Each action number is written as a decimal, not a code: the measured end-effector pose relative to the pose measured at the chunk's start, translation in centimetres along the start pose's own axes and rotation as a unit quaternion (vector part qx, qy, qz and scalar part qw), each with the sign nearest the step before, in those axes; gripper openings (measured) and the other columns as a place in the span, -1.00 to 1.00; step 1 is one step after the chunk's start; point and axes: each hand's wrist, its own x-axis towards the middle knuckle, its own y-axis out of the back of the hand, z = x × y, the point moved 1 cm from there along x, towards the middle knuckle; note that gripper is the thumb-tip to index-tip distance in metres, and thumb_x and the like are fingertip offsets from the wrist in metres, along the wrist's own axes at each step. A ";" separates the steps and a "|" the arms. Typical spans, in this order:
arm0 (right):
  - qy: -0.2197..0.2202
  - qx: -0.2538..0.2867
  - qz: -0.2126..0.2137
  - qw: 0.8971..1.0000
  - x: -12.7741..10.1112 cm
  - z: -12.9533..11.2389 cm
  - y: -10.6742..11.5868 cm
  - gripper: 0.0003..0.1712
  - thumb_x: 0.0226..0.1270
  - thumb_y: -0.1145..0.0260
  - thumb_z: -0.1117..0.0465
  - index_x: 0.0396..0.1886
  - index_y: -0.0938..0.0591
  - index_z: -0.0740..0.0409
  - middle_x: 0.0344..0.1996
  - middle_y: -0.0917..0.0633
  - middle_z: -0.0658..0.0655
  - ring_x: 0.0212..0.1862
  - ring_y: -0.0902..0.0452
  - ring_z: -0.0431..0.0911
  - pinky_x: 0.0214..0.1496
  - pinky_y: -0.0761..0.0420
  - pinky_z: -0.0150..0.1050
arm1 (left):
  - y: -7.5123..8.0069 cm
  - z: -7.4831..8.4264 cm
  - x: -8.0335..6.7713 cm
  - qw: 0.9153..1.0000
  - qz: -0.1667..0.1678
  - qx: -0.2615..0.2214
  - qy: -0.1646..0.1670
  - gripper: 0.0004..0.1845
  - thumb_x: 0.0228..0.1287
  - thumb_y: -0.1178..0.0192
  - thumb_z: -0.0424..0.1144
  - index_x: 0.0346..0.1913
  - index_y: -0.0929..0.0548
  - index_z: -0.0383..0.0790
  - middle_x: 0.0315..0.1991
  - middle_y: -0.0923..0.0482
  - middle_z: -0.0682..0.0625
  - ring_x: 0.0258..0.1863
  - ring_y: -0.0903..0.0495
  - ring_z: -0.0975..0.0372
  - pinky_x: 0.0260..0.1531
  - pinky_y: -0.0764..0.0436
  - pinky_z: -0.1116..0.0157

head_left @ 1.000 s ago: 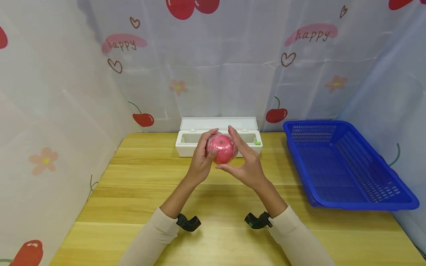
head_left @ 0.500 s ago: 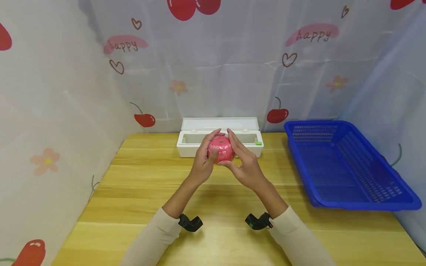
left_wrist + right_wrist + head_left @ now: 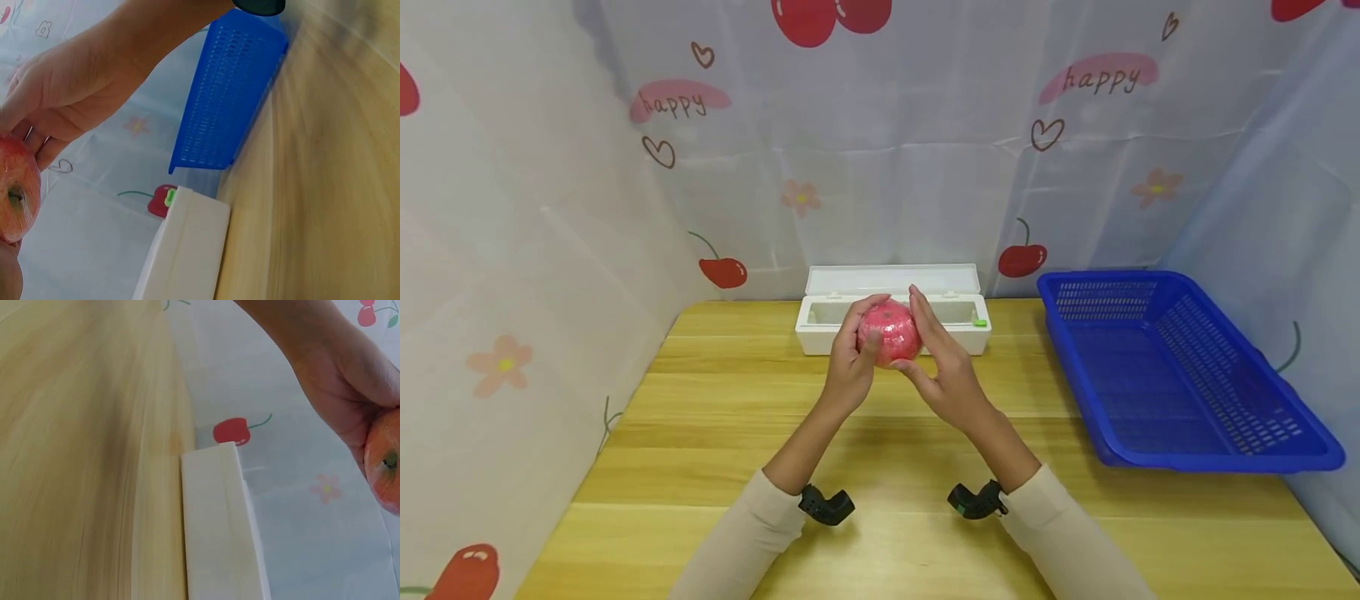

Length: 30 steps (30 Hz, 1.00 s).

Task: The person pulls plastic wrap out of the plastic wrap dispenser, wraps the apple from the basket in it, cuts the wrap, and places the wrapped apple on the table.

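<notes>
A red apple (image 3: pixel 893 332) in shiny clear cling film is held up in front of the white box. My left hand (image 3: pixel 848 371) grips its left side, thumb across the near face. On the other side my right hand (image 3: pixel 953 382) has fairly straight fingers along the apple, its thumb reaching toward the lower edge. In the left wrist view the apple (image 3: pixel 17 187) shows its stem end at the left edge, with the right hand (image 3: pixel 75 87) against it. The right wrist view catches the apple (image 3: pixel 384 461) at its edge, held by the left hand (image 3: pixel 340 378).
Behind the hands a long white box (image 3: pixel 820 340) stands with its lid (image 3: pixel 891 277) up and a green tab at its right end. A blue plastic basket (image 3: pixel 1105 400) sits on the right of the wooden table (image 3: pixel 700 467). Printed curtains (image 3: pixel 880 183) enclose the back and sides.
The apple has shifted slightly left and tilted in the left hand. My right hand closed against the apple half a second ago, and its fingers have since loosened a little.
</notes>
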 end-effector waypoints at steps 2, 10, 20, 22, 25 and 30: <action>0.000 -0.010 -0.007 1.000 -0.1 0.0 -0.1 -0.06 0.44 -0.21 -0.06 0.60 -0.08 0.33 0.58 -0.15 0.25 0.55 -0.15 0.12 0.40 -0.41 -0.13 | -0.1 0.9 0.0 1.000 -0.003 -0.002 -0.002 -0.15 0.44 0.02 0.33 0.36 -0.38 -0.43 0.26 -0.42 -0.31 0.09 -0.53 0.05 0.00 -0.69 0.31; 0.002 -0.033 -0.018 0.999 0.0 -0.1 0.0 -0.11 0.50 -0.13 -0.11 0.60 -0.12 0.31 0.57 -0.20 0.23 0.53 -0.19 0.10 0.40 -0.42 -0.13 | -0.3 3.6 0.1 0.999 -0.012 0.026 -0.027 -0.17 0.51 0.06 0.26 0.28 -0.36 -0.58 0.20 -0.40 -0.40 0.09 -0.51 0.08 0.01 -0.66 0.35; -0.030 0.106 0.083 0.990 0.2 0.1 0.6 -0.46 0.30 -0.29 0.59 0.29 -0.57 0.35 0.28 -0.58 0.24 0.34 -0.49 0.10 0.32 -0.52 -0.14 | -0.2 -0.3 -0.2 0.998 -0.017 0.035 -0.043 -0.25 0.49 0.05 0.32 0.31 -0.45 -0.31 0.21 -0.47 -0.18 0.12 -0.54 0.05 0.01 -0.71 0.19; -0.046 0.134 0.093 0.986 0.2 0.0 0.8 -0.49 0.26 -0.32 0.59 0.23 -0.61 0.37 0.23 -0.62 0.25 0.30 -0.52 0.09 0.29 -0.54 -0.15 | -0.3 -0.4 -0.3 0.998 -0.018 0.037 -0.047 -0.26 0.49 0.06 0.32 0.30 -0.46 -0.30 0.20 -0.47 -0.17 0.13 -0.54 0.06 0.03 -0.71 0.17; -0.066 0.170 0.100 0.978 0.3 -0.1 1.0 -0.57 0.28 -0.35 0.50 0.17 -0.64 0.40 0.18 -0.64 0.28 0.28 -0.54 0.08 0.26 -0.56 -0.16 | -0.4 -0.2 -0.4 0.998 -0.020 0.039 -0.051 -0.24 0.50 0.07 0.32 0.28 -0.47 -0.35 0.18 -0.47 -0.21 0.14 -0.52 0.05 0.06 -0.68 0.22; -0.078 0.209 0.112 0.968 0.3 -0.1 1.0 -0.60 0.33 -0.34 0.36 0.13 -0.64 0.43 0.16 -0.64 0.31 0.26 -0.55 0.08 0.24 -0.57 -0.15 | -0.7 1.8 -0.2 0.997 -0.023 0.035 -0.071 -0.23 0.56 0.09 0.24 0.23 -0.43 -0.54 0.15 -0.44 -0.38 0.15 -0.49 -0.01 0.09 -0.63 0.30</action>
